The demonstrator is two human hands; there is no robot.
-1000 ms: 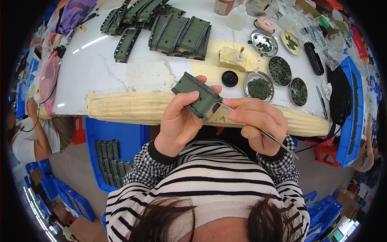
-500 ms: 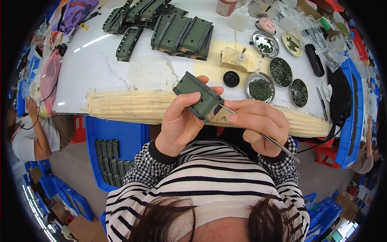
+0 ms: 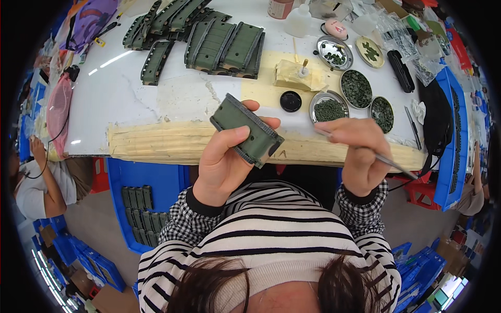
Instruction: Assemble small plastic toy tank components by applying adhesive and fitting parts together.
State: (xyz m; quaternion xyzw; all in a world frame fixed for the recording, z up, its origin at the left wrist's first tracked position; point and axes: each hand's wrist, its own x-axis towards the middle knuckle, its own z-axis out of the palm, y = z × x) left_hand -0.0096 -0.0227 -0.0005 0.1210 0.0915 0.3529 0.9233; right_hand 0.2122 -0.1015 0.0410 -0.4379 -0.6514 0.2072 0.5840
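Observation:
My left hand (image 3: 222, 156) grips a green and brown camouflage plastic model part (image 3: 245, 130), thumb on its upper face and fingers behind. The part is held tilted above the table's front edge. Slender metal tweezers (image 3: 399, 166) are pinched in my right hand (image 3: 362, 148), apart from the part. Their tip is near a round metal dish (image 3: 313, 112) of small green pieces; whether it holds anything I cannot make out. Beside that dish are a black round lid (image 3: 290, 101) and two more tins of green pieces, one of them a larger tin (image 3: 356, 89).
Similar camouflage parts (image 3: 224, 47) are stacked at the back left. A tape-covered block (image 3: 300, 75) stands mid-table, with plastic bottles (image 3: 298, 22) behind. Padding (image 3: 156, 141) lines the front edge. A blue bin (image 3: 117, 208) with dark green parts sits below left.
My right hand has drawn the tweezers away from the part, rightward toward the metal dishes. My left hand still holds the part, slightly further left in the picture; the whole view has shifted a little.

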